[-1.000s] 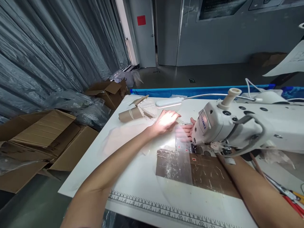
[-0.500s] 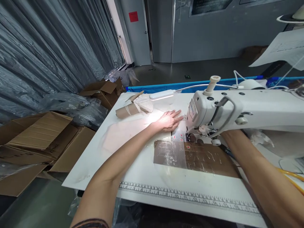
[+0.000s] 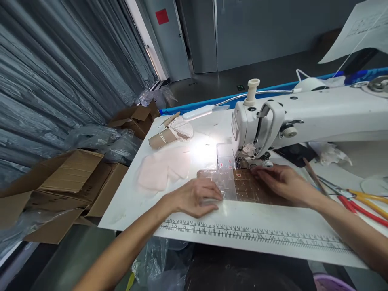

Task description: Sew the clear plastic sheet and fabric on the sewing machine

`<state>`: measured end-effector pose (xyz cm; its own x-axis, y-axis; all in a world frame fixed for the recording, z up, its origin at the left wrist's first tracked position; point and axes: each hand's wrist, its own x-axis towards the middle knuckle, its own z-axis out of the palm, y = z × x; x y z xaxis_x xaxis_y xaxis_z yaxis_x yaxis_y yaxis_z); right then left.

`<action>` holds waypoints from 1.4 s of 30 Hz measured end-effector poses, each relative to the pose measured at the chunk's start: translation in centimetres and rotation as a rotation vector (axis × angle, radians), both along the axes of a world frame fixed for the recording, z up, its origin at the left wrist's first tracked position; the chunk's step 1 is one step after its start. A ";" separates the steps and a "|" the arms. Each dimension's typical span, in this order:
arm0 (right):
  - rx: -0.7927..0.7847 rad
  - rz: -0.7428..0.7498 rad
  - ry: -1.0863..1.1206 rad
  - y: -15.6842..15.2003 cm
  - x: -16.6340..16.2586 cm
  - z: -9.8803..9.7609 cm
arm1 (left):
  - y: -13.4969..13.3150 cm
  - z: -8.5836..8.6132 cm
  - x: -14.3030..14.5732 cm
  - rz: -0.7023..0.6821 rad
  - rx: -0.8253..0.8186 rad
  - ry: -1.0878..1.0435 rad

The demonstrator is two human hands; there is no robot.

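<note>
The white sewing machine (image 3: pixel 242 121) stands at the right, its presser foot above a brown plate (image 3: pixel 257 192) with a clear strip at its left. My left hand (image 3: pixel 197 198) is at the front left corner of this plate, fingers bent and thumb apart from them. Just right of the presser foot, my right hand (image 3: pixel 277 182) has thumb and forefinger pressed together; whatever lies between them is too small to make out. Pale pink fabric (image 3: pixel 163 167) lies flat on the table (image 3: pixel 127 206), left of the bright lamp spot.
A brown roll with white lace (image 3: pixel 165 138) lies at the table's back left, beneath the lamp (image 3: pixel 198 112). Scissors with yellow handles (image 3: pixel 366 195) and a red-handled tool (image 3: pixel 348 204) are at the right. Cardboard boxes (image 3: pixel 69 173) stand on the left. A printed ruler (image 3: pixel 242 234) runs along the front edge.
My left hand has come from beside the needle towards the front of the plate. My right hand has come out from behind the machine head to the presser foot. The view has shifted slightly.
</note>
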<state>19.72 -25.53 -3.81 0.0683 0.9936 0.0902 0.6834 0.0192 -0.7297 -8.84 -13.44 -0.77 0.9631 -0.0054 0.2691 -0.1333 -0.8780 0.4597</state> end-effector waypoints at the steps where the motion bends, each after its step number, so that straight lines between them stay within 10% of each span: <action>1: -0.010 0.038 -0.018 0.0 -0.8 0.2 | -0.6 -0.1 -0.1 -0.015 -0.005 0.015; 14: 0.029 0.069 -0.221 0.8 -1.6 1.0 | -3.0 -0.4 1.2 0.212 0.159 -0.176; 42: 0.217 0.396 -0.386 1.2 -3.4 0.0 | -4.0 -2.3 1.3 0.177 0.264 -0.175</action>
<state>16.28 -24.30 -3.79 -0.3816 0.8929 0.2390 0.8091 0.4477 -0.3807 -7.57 -17.44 -3.08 0.8948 0.0654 0.4416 -0.0257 -0.9800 0.1973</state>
